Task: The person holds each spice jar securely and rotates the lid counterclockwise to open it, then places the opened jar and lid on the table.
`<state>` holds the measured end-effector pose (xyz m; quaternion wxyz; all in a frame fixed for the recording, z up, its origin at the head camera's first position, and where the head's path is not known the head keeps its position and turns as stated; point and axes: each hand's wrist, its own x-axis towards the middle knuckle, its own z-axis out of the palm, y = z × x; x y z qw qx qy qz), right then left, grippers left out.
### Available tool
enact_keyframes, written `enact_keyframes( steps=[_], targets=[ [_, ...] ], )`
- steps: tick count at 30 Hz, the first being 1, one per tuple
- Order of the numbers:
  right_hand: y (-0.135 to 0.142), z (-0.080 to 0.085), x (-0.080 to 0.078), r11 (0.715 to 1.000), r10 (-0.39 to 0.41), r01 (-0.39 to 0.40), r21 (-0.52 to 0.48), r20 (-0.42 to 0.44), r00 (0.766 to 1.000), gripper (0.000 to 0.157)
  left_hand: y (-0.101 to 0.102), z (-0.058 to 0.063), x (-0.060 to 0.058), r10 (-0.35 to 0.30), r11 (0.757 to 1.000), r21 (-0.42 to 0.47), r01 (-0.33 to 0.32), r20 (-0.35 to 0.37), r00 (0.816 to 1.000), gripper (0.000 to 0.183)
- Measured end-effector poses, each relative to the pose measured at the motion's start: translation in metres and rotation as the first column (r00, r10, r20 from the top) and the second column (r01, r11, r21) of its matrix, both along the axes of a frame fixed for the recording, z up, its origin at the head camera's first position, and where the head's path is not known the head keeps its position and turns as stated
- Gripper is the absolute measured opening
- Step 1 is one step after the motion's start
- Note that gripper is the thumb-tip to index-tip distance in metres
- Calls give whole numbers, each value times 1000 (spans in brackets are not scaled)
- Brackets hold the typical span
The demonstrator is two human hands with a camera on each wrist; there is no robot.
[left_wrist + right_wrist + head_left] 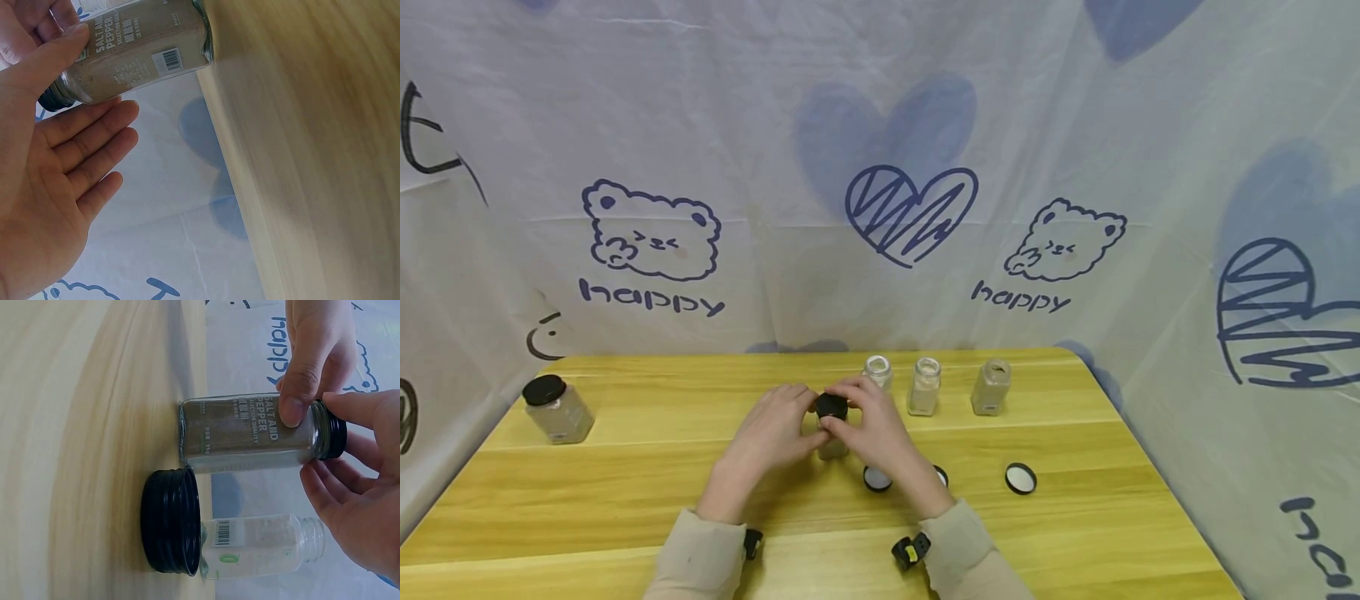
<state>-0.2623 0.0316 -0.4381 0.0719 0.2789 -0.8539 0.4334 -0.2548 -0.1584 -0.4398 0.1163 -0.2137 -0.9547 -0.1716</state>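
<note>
A square glass jar labelled salt and pepper, filled with brownish powder, stands upright on the wooden table between both hands. Its black lid is on top. My left hand holds the jar's body, the thumb lying across the label and the other fingers stretched out at the far side. With thumb and fingertips, my right hand grips the lid at its rim. An upturned black lid lies close beside the jar in the right wrist view, with an open clear jar behind it.
Three lidless glass jars stand toward the back, right of the hands. In front of them lie upturned black lids, one partly hidden by the right forearm. A black-capped jar stands at the far left. Printed cloth hangs behind the table.
</note>
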Motion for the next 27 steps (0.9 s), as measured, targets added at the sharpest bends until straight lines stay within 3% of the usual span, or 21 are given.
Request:
enact_keyframes(
  steps=[17,27],
  targets=[
    [3,3,0,992,102,-99,72,-39,994,37,-1,1,0,-9,1000,0,9,3,1000,43],
    [3,3,-1,995,89,-88,38,-31,996,39,0,2,1,-2,1000,6,2,1,1000,42]
  ],
)
